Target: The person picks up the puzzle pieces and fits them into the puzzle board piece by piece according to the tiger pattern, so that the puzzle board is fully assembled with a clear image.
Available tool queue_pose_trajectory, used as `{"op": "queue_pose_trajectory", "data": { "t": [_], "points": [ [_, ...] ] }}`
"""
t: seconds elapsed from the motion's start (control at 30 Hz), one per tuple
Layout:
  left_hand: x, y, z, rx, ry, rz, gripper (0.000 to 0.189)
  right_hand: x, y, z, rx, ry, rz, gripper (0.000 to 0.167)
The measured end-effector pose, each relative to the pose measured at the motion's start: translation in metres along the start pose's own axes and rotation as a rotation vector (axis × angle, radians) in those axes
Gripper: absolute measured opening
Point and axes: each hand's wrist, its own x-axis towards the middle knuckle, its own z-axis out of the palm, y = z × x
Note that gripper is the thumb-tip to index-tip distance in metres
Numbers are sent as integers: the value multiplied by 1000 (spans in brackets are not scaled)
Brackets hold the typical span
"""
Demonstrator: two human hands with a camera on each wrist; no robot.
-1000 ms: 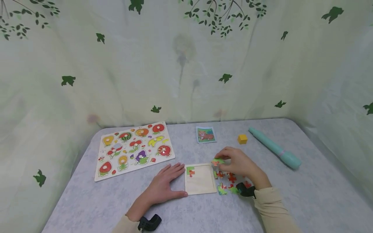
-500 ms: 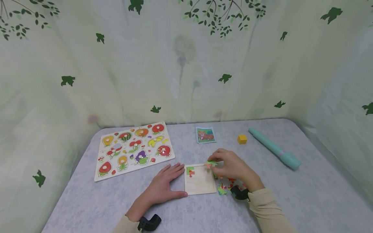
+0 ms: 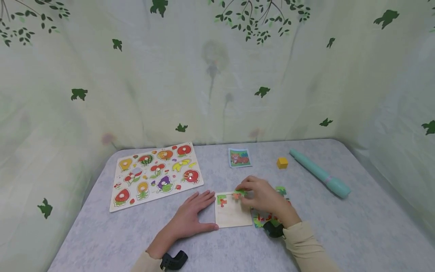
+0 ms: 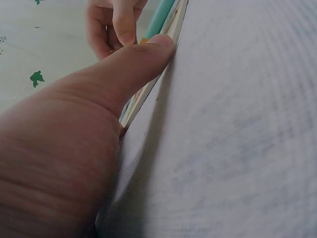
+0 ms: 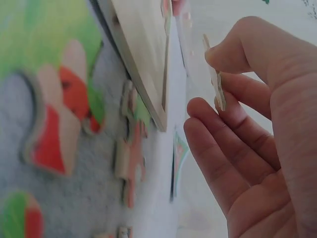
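Leftward from the tray's right corner, where it hung half a second ago, the green-and-orange puzzle piece (image 3: 239, 193) has moved in over the upper part of the square wooden tray (image 3: 233, 217). The right hand (image 3: 262, 196) pinches it narrowly between thumb and fingers; the right wrist view shows it edge-on, raised apart from the tray. One placed piece (image 3: 222, 200), also green and orange, lies in the tray's far left corner. The left hand (image 3: 192, 216) spreads wide, gripping nothing, its fingertips touching the tray's far left corner and its thumb the near left one. Loose pieces (image 3: 259, 220) lie just right of the tray, partly hidden under the right hand and its wrist. Beyond the tray is a small picture card (image 3: 239, 157), with a yellow cube (image 3: 282, 163) to its right and, beside that, a slanting teal cylinder (image 3: 319, 172). Farther left, a fruit board (image 3: 153, 194) lies angled on the grey table (image 3: 207, 255)
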Motion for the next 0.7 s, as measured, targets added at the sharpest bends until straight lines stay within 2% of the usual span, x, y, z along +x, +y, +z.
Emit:
{"op": "queue_pose_trajectory", "data": {
  "t": [0.17,0.43,0.7],
  "points": [
    [-1,1,-1,-11,-1,-3,91,3,-3,7,3,-13,-14,24],
    [0,0,-1,-8,2,0,91,4,-9,12,-15,-66,46,26],
    [0,-2,1,-6,6,12,92,4,-11,15,-31,-65,2,21]
  ]
}}
